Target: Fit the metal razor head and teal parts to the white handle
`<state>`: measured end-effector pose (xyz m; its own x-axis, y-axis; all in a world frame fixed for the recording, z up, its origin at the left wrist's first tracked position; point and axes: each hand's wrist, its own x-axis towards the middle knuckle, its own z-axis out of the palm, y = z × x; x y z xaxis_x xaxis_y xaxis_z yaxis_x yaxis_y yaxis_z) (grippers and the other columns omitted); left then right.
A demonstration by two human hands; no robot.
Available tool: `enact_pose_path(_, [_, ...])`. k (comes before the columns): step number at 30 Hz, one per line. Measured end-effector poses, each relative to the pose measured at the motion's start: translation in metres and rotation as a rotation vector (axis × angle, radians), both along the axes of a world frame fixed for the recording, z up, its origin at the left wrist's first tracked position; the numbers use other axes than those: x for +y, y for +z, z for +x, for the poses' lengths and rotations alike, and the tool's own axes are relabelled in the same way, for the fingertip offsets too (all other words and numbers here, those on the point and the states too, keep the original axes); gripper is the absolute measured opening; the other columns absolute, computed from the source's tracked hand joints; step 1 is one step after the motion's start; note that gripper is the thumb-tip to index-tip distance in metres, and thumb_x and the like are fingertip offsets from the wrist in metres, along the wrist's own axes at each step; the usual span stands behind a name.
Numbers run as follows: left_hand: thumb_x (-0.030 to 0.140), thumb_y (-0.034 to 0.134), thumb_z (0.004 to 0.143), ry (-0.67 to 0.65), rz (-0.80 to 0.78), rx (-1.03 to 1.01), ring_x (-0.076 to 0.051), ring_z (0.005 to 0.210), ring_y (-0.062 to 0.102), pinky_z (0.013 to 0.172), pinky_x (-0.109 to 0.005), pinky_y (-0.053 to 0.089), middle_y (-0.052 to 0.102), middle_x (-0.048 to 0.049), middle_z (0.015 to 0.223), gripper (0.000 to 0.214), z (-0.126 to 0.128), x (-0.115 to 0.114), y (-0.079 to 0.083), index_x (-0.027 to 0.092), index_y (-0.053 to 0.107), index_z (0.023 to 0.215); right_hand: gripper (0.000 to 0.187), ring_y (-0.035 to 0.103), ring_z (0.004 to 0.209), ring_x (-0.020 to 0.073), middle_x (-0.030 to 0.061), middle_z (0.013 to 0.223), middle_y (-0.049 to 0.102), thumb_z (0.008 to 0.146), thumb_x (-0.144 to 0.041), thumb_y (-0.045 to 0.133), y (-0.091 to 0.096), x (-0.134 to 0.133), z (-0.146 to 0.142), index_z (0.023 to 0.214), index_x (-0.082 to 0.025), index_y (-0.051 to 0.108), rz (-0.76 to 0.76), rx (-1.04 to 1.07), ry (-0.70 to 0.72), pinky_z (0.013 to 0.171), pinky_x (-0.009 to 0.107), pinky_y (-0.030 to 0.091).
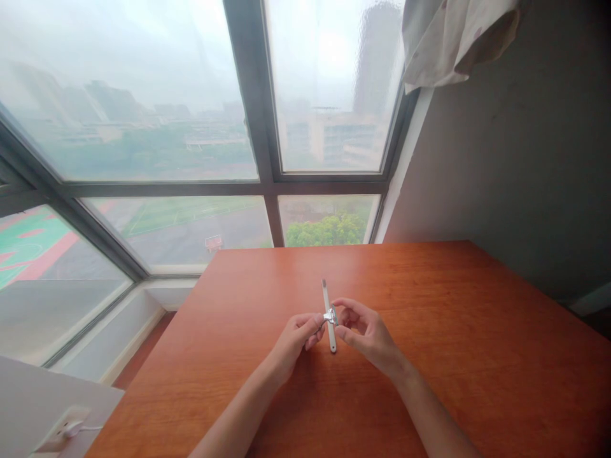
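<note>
A small shiny silver razor (330, 315) with a T-shaped head is held between both hands above the table. My left hand (300, 334) is closed on its thin handle, much of it hidden by the fingers. Thumb and index finger of my right hand (365, 327) are at the two ends of the razor's head, pinching it from the right. Under the razor, a white toothbrush (332, 342) lies lengthwise on the reddish-brown wooden table (429, 381). Its dark bristle end points away from me, and a hole shows in the near end of its handle.
Large windows with grey frames (267, 187) stand behind the table's far edge. A grey wall (515, 152) rises on the right, with a pale curtain (458, 44) at the top. At the lower left, a white plug (72, 430) sits in a wall socket.
</note>
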<state>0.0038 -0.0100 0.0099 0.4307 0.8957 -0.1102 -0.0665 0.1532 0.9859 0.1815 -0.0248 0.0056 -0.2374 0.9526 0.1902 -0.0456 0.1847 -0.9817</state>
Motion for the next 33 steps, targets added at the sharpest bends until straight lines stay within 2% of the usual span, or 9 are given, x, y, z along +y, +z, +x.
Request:
enact_pose_path(4, [0.056,0.047,0.085,0.026,0.027,-0.014,-0.009,0.048,0.026,0.05,-0.026,0.017,0.036,0.0041,0.048,0.05,0.002,-0.003,0.003,0.015,0.05,0.056,0.04,0.053,0.067,0.0129,-0.002,0.073,0.055,0.078,-0.035,0.066,0.001,-0.001,-0.001,0.114,-0.02,0.056,-0.014,0.011,-0.007,0.063,0.025,0.042])
enact_pose_path(8, [0.056,0.048,0.085,-0.053,0.0,-0.042,-0.009,0.048,0.028,0.049,-0.024,0.019,0.037,0.0041,0.049,0.047,0.001,0.001,-0.004,0.014,0.056,0.066,0.039,0.053,0.07,0.0129,-0.0018,0.075,0.054,0.079,-0.034,0.065,-0.003,0.0,0.0,0.114,-0.019,0.055,-0.024,0.024,-0.016,0.066,0.025,0.042])
enact_pose_path(11, [0.054,0.052,0.084,-0.015,-0.059,-0.125,-0.007,0.045,0.025,0.045,-0.022,0.015,0.037,0.0064,0.049,0.039,0.0,0.005,-0.01,0.015,0.054,0.076,0.039,0.052,0.069,0.0123,-0.0027,0.073,0.052,0.079,-0.034,0.065,-0.008,0.003,0.001,0.113,-0.019,0.054,-0.034,0.038,-0.034,0.065,0.025,0.042])
enact_pose_path(14, [0.05,0.056,0.083,0.048,-0.104,-0.195,-0.006,0.043,0.024,0.043,-0.02,0.012,0.037,0.0075,0.05,0.034,-0.001,0.005,-0.013,0.018,0.048,0.076,0.039,0.05,0.064,0.0111,-0.0041,0.07,0.049,0.078,-0.036,0.066,-0.01,0.006,0.0,0.112,-0.019,0.053,-0.056,0.049,-0.067,0.061,0.024,0.041])
enact_pose_path(18, [0.049,0.057,0.082,0.088,-0.154,-0.2,-0.004,0.044,0.028,0.043,-0.019,0.012,0.041,0.0057,0.056,0.033,-0.002,0.005,-0.011,0.016,0.052,0.078,0.038,0.05,0.061,0.0108,-0.0049,0.068,0.05,0.078,-0.036,0.065,-0.012,0.009,-0.001,0.11,-0.019,0.053,-0.058,0.004,-0.122,0.06,0.024,0.041])
enact_pose_path(22, [0.049,0.058,0.082,0.078,-0.175,-0.211,-0.004,0.043,0.029,0.042,-0.019,0.012,0.042,0.0057,0.056,0.033,-0.003,0.006,-0.011,0.015,0.055,0.081,0.038,0.053,0.06,0.0119,-0.0041,0.067,0.054,0.079,-0.034,0.062,-0.013,0.011,0.002,0.112,-0.018,0.053,-0.032,-0.137,-0.2,0.059,0.024,0.043])
enact_pose_path(26, [0.048,0.058,0.082,0.121,-0.17,-0.23,-0.003,0.041,0.027,0.041,-0.019,0.012,0.04,0.0068,0.053,0.033,-0.003,0.008,-0.014,0.015,0.056,0.081,0.037,0.054,0.059,0.0129,-0.0022,0.068,0.06,0.078,-0.031,0.061,-0.014,0.017,0.014,0.113,-0.017,0.056,0.037,-0.386,-0.298,0.058,0.024,0.043])
enact_pose_path(29, [0.048,0.058,0.082,0.162,-0.184,-0.248,-0.003,0.04,0.027,0.04,-0.018,0.013,0.04,0.0069,0.053,0.033,-0.004,0.01,-0.016,0.015,0.056,0.081,0.035,0.055,0.059,0.0133,-0.0019,0.067,0.062,0.079,-0.029,0.059,-0.016,0.026,0.025,0.112,-0.017,0.058,0.067,-0.543,-0.274,0.058,0.024,0.042])
enact_pose_path(33, [0.049,0.059,0.081,0.179,-0.199,-0.253,-0.003,0.04,0.028,0.04,-0.017,0.013,0.041,0.0066,0.054,0.033,-0.004,0.012,-0.018,0.016,0.057,0.082,0.034,0.056,0.06,0.0135,-0.0017,0.068,0.064,0.077,-0.023,0.059,-0.018,0.043,0.033,0.111,-0.019,0.06,0.126,-0.764,-0.162,0.059,0.023,0.04])
